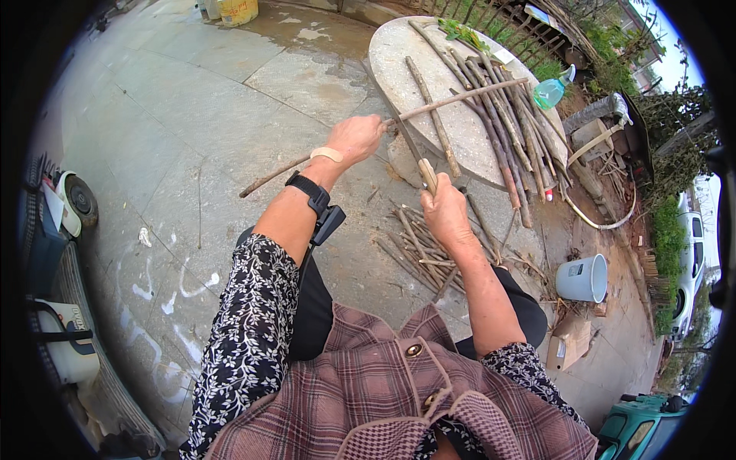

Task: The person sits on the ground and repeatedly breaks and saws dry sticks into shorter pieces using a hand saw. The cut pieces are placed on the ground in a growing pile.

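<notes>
My left hand (355, 138) is closed around a long thin wooden stick (448, 102), whose far end lies over the sticks on the round stone table. In my right hand (445, 210) is the wooden handle of a blade tool (410, 140); its dark metal blade meets the stick just beyond my left hand. Several cut branches (506, 121) lie side by side on the stone table (397, 57), with one more branch (428, 109) apart from them. Below my right hand, a pile of shorter sticks (422, 244) rests on the paved ground.
A spray bottle (549, 93) is at the table's far right edge. On the ground to the right are a light blue bucket (582, 278), a cardboard box (568, 343) and a curved hose (604, 225). A yellow bucket (237, 11) stands at the top; a wheel (80, 200) is at left.
</notes>
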The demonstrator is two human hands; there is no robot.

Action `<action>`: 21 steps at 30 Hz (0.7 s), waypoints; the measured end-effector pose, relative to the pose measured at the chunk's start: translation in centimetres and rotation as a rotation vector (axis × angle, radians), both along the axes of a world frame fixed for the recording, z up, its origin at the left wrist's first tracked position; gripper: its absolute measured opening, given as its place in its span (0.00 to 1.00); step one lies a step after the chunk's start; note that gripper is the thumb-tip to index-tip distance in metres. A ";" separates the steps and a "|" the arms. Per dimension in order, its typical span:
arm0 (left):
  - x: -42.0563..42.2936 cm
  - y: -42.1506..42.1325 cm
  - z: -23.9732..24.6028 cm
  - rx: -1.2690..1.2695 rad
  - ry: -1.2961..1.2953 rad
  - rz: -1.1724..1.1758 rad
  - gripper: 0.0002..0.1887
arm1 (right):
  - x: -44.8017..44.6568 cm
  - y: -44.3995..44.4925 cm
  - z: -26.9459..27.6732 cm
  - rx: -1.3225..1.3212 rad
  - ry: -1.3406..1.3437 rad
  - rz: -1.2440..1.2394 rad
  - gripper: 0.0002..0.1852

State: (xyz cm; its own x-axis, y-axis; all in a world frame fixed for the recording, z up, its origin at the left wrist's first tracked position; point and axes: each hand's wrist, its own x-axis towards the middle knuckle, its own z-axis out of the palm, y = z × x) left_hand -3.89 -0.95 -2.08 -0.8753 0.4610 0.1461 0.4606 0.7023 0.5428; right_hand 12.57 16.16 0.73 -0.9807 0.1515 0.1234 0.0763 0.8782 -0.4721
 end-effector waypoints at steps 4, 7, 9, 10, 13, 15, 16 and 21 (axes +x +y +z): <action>-0.7 -0.8 0.3 0.057 -0.048 0.109 0.17 | 1.6 -0.1 0.0 -0.015 -0.039 0.006 0.14; -0.5 -1.2 0.2 -0.048 -0.026 0.026 0.18 | 3.7 0.3 0.3 -0.022 -0.060 -0.001 0.14; -0.2 -1.1 0.2 -0.030 -0.018 0.040 0.17 | 4.3 0.4 0.8 -0.042 -0.025 0.007 0.13; 0.0 -0.9 0.0 -0.016 -0.010 0.053 0.17 | 4.0 0.3 1.1 -0.016 -0.049 -0.006 0.13; 0.1 -0.7 -0.2 -0.011 -0.010 0.053 0.17 | 1.5 -0.9 2.3 0.016 -0.141 -0.030 0.13; -0.2 -0.7 -0.2 0.010 -0.002 0.076 0.17 | -1.4 -2.1 2.8 0.055 -0.059 0.034 0.14; -0.3 -0.7 -0.1 0.009 -0.035 0.049 0.17 | -2.2 -2.4 3.0 0.066 -0.063 0.032 0.14; 0.2 0.0 -0.1 -0.004 0.022 -0.026 0.17 | -1.0 -1.6 3.0 0.102 -0.082 0.011 0.13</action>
